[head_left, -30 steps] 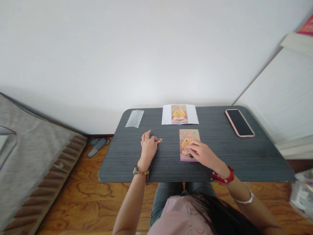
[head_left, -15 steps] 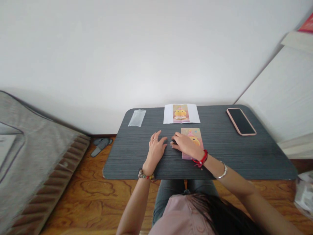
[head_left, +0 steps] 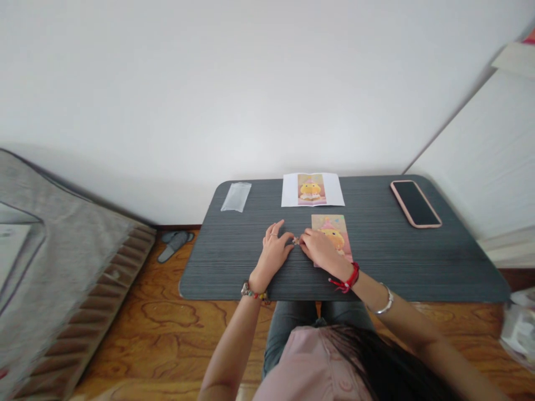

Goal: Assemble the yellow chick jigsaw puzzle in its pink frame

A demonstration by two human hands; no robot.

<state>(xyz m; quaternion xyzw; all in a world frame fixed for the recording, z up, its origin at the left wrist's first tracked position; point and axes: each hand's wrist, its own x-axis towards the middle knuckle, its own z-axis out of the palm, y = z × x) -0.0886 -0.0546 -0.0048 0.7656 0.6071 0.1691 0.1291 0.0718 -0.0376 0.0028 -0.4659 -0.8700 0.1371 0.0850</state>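
Between my two hands is a small jigsaw piece [head_left: 296, 240], pale and pinkish, with its details too small to make out. My left hand [head_left: 272, 253] pinches its left side with thumb and forefinger, the other fingers stretched forward. From the right, my right hand [head_left: 321, 250] grips the same piece with its fingertips. Under my right hand and wrist lies a picture puzzle [head_left: 339, 225] showing a yellow duck-like figure in a pink hat; its left and lower parts are partly covered. Behind it, a creased white sheet [head_left: 334, 189] carries the same picture.
The dark grey table [head_left: 388, 256] stands against a white wall. A clear plastic bag [head_left: 236, 197] lies at its back left, a phone in a pink case [head_left: 416, 204] at its back right. Grey slippers [head_left: 175, 245] rest on the wooden floor beside a bed [head_left: 83, 250].
My left hand has moved right and closed its thumb and forefinger on the jigsaw piece, which was in my right hand alone. The view has shifted slightly.
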